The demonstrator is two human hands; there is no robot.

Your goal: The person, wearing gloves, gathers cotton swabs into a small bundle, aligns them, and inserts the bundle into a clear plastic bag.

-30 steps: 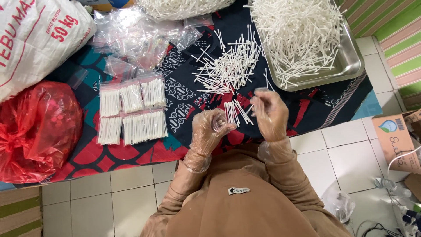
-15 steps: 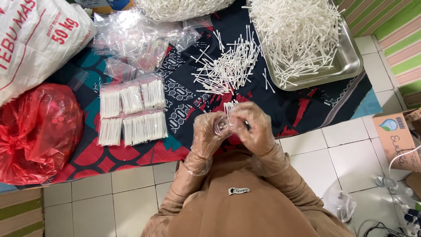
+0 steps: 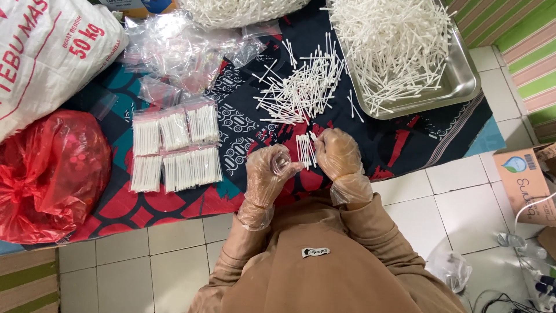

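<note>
The right hand point(image 3: 339, 156) pinched a small bunch of white sticks point(image 3: 305, 150) just left of its fingers, the left hand point(image 3: 269, 174) held a clear little bag point(image 3: 282, 164) open, and loose sticks could have slipped and scattered.

Left hand point(image 3: 267, 174) and right hand point(image 3: 337, 155): each in a thin, clear plastic glove, crinkled and faintly glossy.
Small bag point(image 3: 282, 160), in the left hand: clear plastic film, shiny.
Bundle of sticks point(image 3: 305, 150), in the right hand: white, matt, smooth.
Loose sticks point(image 3: 301, 87), at 12 o'clock from the hands: same white matt finish.
Tray point(image 3: 457, 87), at 1 o'clock: bare metal, smooth, dully reflective.
Filled packets point(image 3: 174, 150), at 9 o'clock: clear glossy film over white sticks.
Empty bags point(image 3: 179, 49), at 11 o'clock: clear film, wrinkled, glinting.
Mat point(image 3: 243, 133): printed cloth, matt.
Red bag point(image 3: 49, 174): thin plastic, glossy, creased.
White sack point(image 3: 40, 52): woven plastic, coarse.
Floor tiles point(image 3: 457, 203): white, smooth.
Sleeves point(image 3: 370, 226): brown matt cloth.
</note>
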